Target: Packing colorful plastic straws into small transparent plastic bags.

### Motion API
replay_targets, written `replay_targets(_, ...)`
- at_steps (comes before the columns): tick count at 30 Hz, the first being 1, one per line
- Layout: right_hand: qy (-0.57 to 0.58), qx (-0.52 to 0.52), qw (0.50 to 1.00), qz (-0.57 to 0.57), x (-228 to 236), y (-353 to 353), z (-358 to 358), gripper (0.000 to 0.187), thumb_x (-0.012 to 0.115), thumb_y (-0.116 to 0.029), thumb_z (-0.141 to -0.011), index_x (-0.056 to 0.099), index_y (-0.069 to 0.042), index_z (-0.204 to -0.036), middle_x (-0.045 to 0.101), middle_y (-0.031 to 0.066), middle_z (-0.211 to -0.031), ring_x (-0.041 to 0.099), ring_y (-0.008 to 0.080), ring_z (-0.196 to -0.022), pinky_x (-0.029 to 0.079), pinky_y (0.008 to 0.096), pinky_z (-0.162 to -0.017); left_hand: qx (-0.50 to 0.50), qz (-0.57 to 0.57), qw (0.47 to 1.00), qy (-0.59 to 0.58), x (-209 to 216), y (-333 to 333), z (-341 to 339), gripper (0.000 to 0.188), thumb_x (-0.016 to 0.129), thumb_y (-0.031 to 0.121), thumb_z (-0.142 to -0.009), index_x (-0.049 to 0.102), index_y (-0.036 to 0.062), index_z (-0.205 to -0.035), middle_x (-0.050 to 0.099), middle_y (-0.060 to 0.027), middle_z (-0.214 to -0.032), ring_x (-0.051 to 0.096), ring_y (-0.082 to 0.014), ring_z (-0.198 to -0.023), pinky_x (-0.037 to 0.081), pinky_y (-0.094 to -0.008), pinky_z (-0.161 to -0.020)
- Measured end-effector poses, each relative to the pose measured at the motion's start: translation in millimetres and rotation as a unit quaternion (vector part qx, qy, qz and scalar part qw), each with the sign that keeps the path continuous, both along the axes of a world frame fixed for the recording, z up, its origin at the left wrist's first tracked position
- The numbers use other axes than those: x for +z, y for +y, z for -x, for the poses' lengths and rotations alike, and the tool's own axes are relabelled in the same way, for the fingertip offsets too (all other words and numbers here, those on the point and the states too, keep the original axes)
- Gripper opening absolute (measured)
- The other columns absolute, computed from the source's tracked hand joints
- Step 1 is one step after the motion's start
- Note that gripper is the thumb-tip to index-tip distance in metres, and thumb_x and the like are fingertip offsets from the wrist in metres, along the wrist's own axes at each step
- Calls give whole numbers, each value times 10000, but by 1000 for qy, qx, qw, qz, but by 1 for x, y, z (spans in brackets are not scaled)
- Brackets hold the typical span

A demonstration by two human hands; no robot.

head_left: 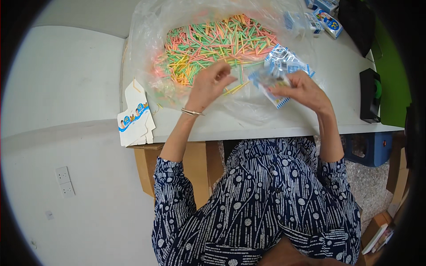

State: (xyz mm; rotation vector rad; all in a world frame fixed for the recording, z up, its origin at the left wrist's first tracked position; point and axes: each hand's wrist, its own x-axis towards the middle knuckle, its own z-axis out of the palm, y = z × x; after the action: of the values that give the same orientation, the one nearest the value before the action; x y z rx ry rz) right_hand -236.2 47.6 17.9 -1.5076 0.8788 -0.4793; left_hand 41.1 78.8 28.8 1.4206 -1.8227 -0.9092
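Observation:
A large clear plastic bag (pixel 146 48) lies spread on the white table, with a heap of thin pink, green and yellow sticks (pixel 217 40) inside it. My left hand (pixel 212 84) is over the near edge of the heap, fingers curled, thumb and fingertips close together; whether anything small is between them I cannot make out. In my right hand (pixel 306 91) I grip a small blue-and-white printed packet (pixel 276 92), slightly blurred. Just beyond it, more blue-and-white packets (pixel 284 60) lie on the bag. A few loose yellow sticks (pixel 236 88) rest between my hands.
Flat white printed cartons (pixel 135 122) sit at the table's left corner. Small blue-and-white boxes (pixel 328 22) and a black bag (pixel 356 26) are at the far right. A black tape dispenser (pixel 369 95) stands by the right edge. Below are a cardboard box (pixel 175 170) and a blue stool (pixel 372 148).

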Motion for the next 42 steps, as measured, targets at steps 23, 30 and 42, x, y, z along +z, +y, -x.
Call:
replay_targets(23, 303, -109, 832, 451, -24, -10, 17, 374, 691, -132, -764, 577, -14, -1100, 558, 119, -1084, 499, 303, -1036, 420, 387, -888, -117, 193, 834, -503, -1, 21, -51, 414, 665, 55, -638, 530, 34, -1029, 506, -106, -1071, 493, -263, -972, 407, -389, -819)
replay_targets(30, 246, -130, 862, 423, -33, -23, 23, 334, 690, -155, -778, 600, -16, -1069, 555, 113, -1012, 507, 292, -983, 417, 380, -862, -144, 189, 807, -541, -7, 9, -47, 443, 664, 64, -623, 525, 23, -1041, 487, -119, -1106, 480, -273, -998, 404, -386, -837)
replay_targets(42, 233, -139, 901, 340, -34, -30, 23, 231, 692, -152, -788, 612, -41, -975, 548, 78, -883, 498, 250, -910, 416, 362, -808, -118, 259, 809, -515, -32, -14, -37, 221, 580, 45, -712, 544, 1, -925, 499, -142, -1069, 498, -280, -978, 399, -388, -843)
